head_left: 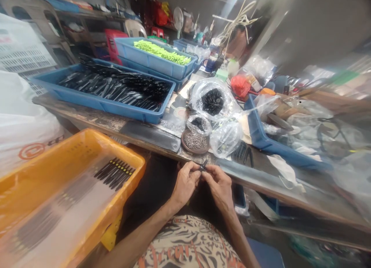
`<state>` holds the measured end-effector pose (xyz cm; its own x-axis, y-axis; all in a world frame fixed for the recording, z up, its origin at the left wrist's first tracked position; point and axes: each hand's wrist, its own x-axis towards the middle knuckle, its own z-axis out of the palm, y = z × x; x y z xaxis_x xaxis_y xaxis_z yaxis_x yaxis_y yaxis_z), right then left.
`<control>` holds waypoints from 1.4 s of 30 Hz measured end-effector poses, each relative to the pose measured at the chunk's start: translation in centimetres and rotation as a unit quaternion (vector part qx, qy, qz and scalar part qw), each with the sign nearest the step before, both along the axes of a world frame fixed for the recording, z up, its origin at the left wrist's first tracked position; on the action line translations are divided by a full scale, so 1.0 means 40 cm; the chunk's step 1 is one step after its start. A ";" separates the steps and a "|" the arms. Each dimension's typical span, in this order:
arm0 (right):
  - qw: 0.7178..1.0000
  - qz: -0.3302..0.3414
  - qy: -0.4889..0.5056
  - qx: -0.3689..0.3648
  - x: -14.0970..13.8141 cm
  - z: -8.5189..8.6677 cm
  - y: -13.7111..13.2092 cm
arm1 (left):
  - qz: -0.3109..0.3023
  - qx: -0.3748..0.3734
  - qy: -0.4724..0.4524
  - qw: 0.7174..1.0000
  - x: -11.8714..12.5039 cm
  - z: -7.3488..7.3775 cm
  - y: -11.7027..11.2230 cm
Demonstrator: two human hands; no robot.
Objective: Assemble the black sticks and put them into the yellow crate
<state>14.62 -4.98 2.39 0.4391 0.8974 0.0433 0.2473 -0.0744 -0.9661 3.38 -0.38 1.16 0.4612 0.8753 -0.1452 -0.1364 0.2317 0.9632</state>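
My left hand (185, 184) and my right hand (219, 187) meet just below the bench edge, pinching a small black plastic part (203, 165) between their fingertips. Its exact shape is hidden by my fingers. Closest to my hands, a round brown dish (195, 141) holds a heap of tiny metal pins. Behind it sit a clear bag of black pieces (213, 100) and a smaller bag (198, 124). To my left, an orange tray (127, 156) holds rows of slim black sticks with yellow tips (114, 173).
A long blue tray (101, 102) of black utensil-like parts lies on the bench, and a blue tray of green pieces (153, 57) stands behind it. Loose plastic bags and another blue tray (256, 131) crowd the right. A white sack (23, 125) bulges at far left.
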 end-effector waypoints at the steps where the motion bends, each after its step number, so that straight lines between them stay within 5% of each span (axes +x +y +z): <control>1: 1.000 -0.001 0.005 -0.004 0.001 0.001 0.000 | 0.000 0.001 0.000 1.000 0.000 0.000 0.000; 18: 0.999 0.030 -0.033 -0.024 0.001 -0.003 -0.005 | 0.001 0.026 0.022 0.999 -0.002 0.000 0.000; 42: 1.000 -0.017 -0.003 -0.014 0.002 -0.004 0.000 | -0.004 0.000 0.004 1.000 -0.001 -0.011 0.001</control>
<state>14.69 -4.99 2.22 0.4695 0.8827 0.0214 0.2501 -0.1097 -0.9620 3.35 -0.35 0.70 0.4663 0.8720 -0.1488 -0.1266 0.2323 0.9644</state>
